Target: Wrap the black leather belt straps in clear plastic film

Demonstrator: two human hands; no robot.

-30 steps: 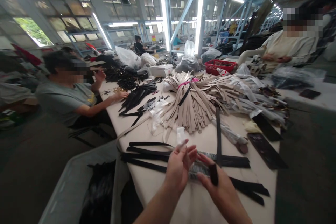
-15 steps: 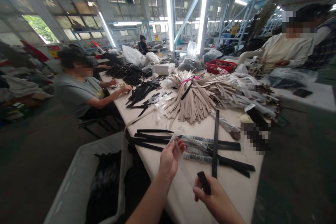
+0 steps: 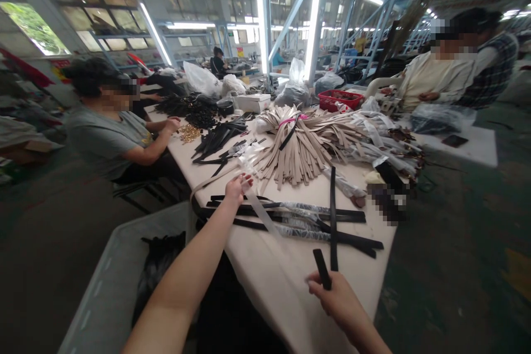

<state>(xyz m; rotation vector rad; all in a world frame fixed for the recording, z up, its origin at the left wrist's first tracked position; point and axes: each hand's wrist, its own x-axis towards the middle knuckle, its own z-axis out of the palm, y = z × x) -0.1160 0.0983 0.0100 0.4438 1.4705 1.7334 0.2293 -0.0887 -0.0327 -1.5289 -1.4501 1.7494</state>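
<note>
My left hand [image 3: 236, 188] is closed on the end of a long clear plastic strip [image 3: 265, 218], stretched out over the table toward the far left. The strip slants down to the right, and its lower part fades near my other hand. In my right hand [image 3: 336, 294] the end of a black strap [image 3: 322, 269] sticks up between thumb and fingers; the rest of it is hidden. Several black straps [image 3: 352, 238] lie across the table between my hands and beyond, their middles wrapped in clear plastic [image 3: 298, 230]. Another black strap [image 3: 333, 204] lies crosswise over them.
A fanned pile of beige straps [image 3: 290, 160] covers the table's middle. Black straps [image 3: 219, 135] and gold-coloured pieces [image 3: 189, 133] lie farther left, near a seated co-worker [image 3: 108, 133]. A white bin [image 3: 99, 282] with black material stands at the left table edge. A red basket [image 3: 340, 100] sits behind.
My left hand has moved forward and left, drawing the clear strip out longer. My right hand keeps the black strap in nearly the same place. The co-worker's hands have come closer together.
</note>
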